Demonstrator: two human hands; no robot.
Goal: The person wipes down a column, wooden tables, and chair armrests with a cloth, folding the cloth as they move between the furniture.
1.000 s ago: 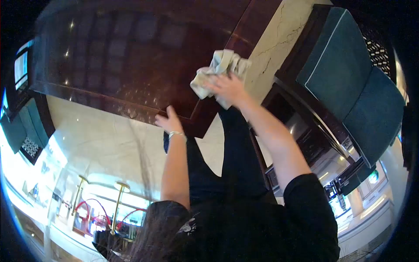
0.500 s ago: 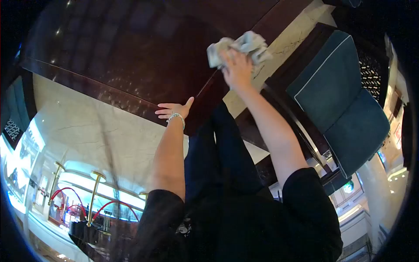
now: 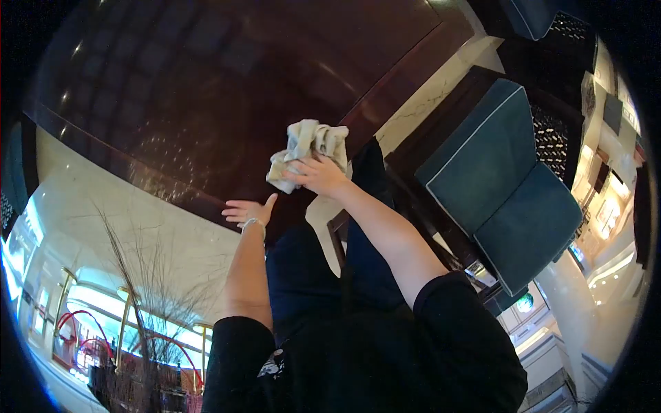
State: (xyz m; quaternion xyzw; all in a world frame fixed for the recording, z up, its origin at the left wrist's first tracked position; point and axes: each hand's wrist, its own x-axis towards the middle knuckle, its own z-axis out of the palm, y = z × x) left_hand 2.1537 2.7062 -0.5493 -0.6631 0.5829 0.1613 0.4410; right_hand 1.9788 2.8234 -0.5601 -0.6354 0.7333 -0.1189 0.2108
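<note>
"Taking the head view, what has the right hand [image 3: 320,177] got?"

"A pale, crumpled cloth [image 3: 303,141], gathered under bent fingers. It's grasped from above, though I can't tell how tightly; the thumb is hidden from here."

"And where is the cloth?"

"Over the dark, polished tabletop [image 3: 241,117], near the corner closest to the person's legs [image 3: 306,272]. The teal upholstered chair [image 3: 482,165] stands off to the right, apart from it."

"What about the left hand [image 3: 253,210]?"

"Nothing in it. Fingers spread, thumb out, a bracelet [image 3: 255,223] at the wrist, right by the table's near edge. Whether it touches the wood, I can't make out."

"How would you say that cloth handles?"

"Light and limp, I'd judge, with no stiffness and nothing to break. On a gloss like that it should slide easily, and loose folds could flop past the fingers. I'd take it by the bunched middle, palm flat over it, loose ends tucked under."
</note>
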